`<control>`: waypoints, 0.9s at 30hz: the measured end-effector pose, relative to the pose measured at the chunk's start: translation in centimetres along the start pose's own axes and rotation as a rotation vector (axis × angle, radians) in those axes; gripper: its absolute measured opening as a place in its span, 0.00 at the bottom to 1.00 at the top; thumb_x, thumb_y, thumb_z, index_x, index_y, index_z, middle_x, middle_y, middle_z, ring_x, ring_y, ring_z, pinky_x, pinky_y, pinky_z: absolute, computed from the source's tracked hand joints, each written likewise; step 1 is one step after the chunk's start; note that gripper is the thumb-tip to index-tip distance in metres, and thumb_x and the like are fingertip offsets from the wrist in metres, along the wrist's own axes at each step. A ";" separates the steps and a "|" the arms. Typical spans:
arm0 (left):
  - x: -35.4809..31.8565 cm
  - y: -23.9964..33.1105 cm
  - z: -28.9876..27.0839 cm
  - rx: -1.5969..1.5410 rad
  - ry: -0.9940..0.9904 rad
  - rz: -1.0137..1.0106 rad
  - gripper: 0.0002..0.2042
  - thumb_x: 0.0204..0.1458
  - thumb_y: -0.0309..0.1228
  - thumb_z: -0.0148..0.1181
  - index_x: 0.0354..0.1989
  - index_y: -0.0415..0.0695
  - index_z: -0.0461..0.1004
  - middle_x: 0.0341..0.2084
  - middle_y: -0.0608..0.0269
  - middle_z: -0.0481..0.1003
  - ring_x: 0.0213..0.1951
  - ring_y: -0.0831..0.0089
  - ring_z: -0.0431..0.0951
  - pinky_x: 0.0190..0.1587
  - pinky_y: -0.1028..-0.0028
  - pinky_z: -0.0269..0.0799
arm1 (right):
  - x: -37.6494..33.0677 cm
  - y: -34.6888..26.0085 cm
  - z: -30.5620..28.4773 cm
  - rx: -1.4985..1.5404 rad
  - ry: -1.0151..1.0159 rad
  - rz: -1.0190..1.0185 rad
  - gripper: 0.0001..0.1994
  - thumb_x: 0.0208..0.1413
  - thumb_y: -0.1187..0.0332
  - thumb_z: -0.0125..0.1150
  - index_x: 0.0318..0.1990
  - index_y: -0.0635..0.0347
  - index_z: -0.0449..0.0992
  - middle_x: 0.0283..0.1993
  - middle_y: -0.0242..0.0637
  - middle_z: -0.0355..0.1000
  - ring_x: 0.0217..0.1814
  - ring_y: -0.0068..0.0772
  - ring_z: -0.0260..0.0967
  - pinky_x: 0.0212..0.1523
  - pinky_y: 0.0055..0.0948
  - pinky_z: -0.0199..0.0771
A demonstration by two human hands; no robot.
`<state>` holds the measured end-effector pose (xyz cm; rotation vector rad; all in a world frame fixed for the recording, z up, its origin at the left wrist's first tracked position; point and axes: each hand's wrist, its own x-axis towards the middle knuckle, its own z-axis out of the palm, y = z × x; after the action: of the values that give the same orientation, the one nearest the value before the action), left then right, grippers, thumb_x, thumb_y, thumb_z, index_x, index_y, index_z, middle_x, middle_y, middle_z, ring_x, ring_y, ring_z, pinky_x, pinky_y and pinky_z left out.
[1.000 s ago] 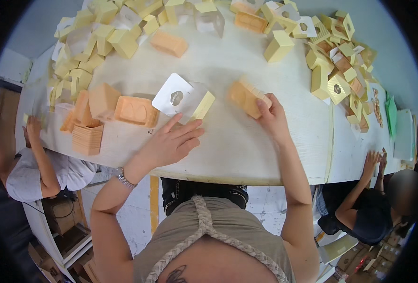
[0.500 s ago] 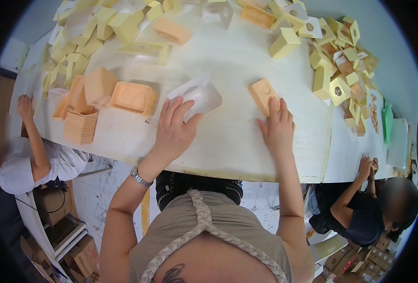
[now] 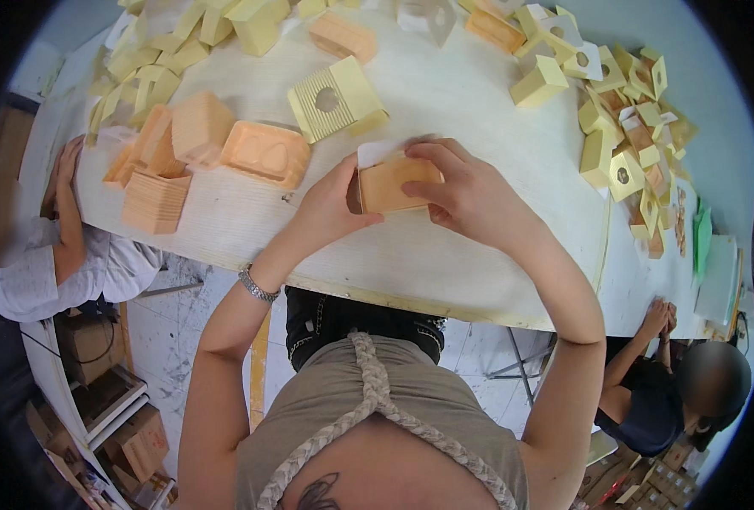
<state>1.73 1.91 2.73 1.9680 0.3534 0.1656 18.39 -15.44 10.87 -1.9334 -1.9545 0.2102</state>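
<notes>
Close in front of me my left hand [image 3: 330,204] grips the left side of a small open box with a white flap [image 3: 374,153]. Inside or over that box lies an orange moulded tray [image 3: 385,185]. My right hand [image 3: 470,187] closes on the tray's right part, its thumb on the tray's face and the fingers curled over the far edge. My fingers hide much of the box. Just beyond stands a yellow ridged box [image 3: 351,98] with a round hole, touched by neither hand.
Several orange trays [image 3: 266,155] and a nested stack of them [image 3: 151,202] stand at the left. Yellow boxes [image 3: 151,64] heap up at the far left, more yellow boxes [image 3: 598,157] at the right. A person [image 3: 71,246] sits at the left, another [image 3: 662,382] at the right.
My right hand has brought the orange tray left to the white-lined box under my left hand. Both hands now hold them together. Beyond them, a yellow box lies where a blurred pale shape was.
</notes>
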 end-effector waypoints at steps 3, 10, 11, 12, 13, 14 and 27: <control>0.2 -1.4 -0.5 -0.091 -0.015 0.013 0.45 0.36 0.25 0.77 0.65 0.41 0.56 0.55 0.58 0.70 0.57 0.70 0.71 0.58 0.69 0.68 | 0.0 2.5 1.4 0.101 0.020 -0.092 0.19 0.41 0.78 0.68 0.45 0.56 0.80 0.62 0.47 0.66 0.58 0.48 0.67 0.51 0.37 0.77; 0.0 -1.5 -0.3 -0.069 -0.020 -0.006 0.43 0.35 0.26 0.78 0.64 0.42 0.60 0.53 0.60 0.72 0.55 0.70 0.73 0.58 0.69 0.69 | -1.5 1.7 2.7 0.109 0.076 -0.063 0.21 0.43 0.73 0.71 0.49 0.53 0.80 0.66 0.46 0.65 0.59 0.47 0.67 0.56 0.41 0.71; 0.0 -1.6 -0.4 -0.045 -0.008 0.006 0.43 0.35 0.26 0.78 0.63 0.42 0.60 0.53 0.60 0.72 0.55 0.70 0.73 0.57 0.69 0.69 | -1.5 2.0 2.6 0.041 0.053 -0.093 0.20 0.43 0.72 0.71 0.48 0.53 0.80 0.65 0.46 0.66 0.59 0.45 0.68 0.54 0.39 0.70; 0.0 -1.8 -0.3 -0.030 -0.001 0.005 0.43 0.35 0.28 0.78 0.63 0.42 0.60 0.52 0.58 0.73 0.54 0.67 0.74 0.56 0.69 0.70 | -1.5 2.5 2.3 -0.027 0.030 -0.122 0.19 0.43 0.70 0.70 0.47 0.53 0.81 0.64 0.46 0.67 0.58 0.43 0.68 0.52 0.37 0.70; 0.1 -2.1 -0.1 -0.016 0.005 0.004 0.43 0.35 0.30 0.78 0.64 0.43 0.60 0.51 0.57 0.73 0.52 0.64 0.75 0.54 0.68 0.71 | -1.6 2.6 2.0 -0.096 0.007 -0.151 0.17 0.43 0.69 0.69 0.45 0.53 0.81 0.63 0.45 0.67 0.57 0.41 0.68 0.51 0.36 0.69; 0.2 -2.2 -0.1 0.002 0.011 0.002 0.44 0.35 0.32 0.78 0.64 0.43 0.60 0.50 0.55 0.74 0.51 0.60 0.76 0.52 0.67 0.71 | -1.4 2.4 1.8 -0.227 0.036 -0.163 0.17 0.43 0.69 0.68 0.44 0.55 0.81 0.62 0.44 0.69 0.54 0.39 0.69 0.49 0.34 0.68; -0.1 -1.7 1.5 0.223 0.172 0.129 0.42 0.36 0.34 0.76 0.62 0.43 0.59 0.51 0.51 0.72 0.51 0.54 0.75 0.50 0.63 0.73 | -1.1 -1.8 7.9 -0.440 0.416 0.213 0.18 0.38 0.76 0.61 0.42 0.64 0.80 0.50 0.46 0.78 0.31 0.30 0.69 0.29 0.27 0.66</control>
<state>1.77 1.22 0.63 2.2045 0.3691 0.3944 13.75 -15.35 4.16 -2.2273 -1.6096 -0.5701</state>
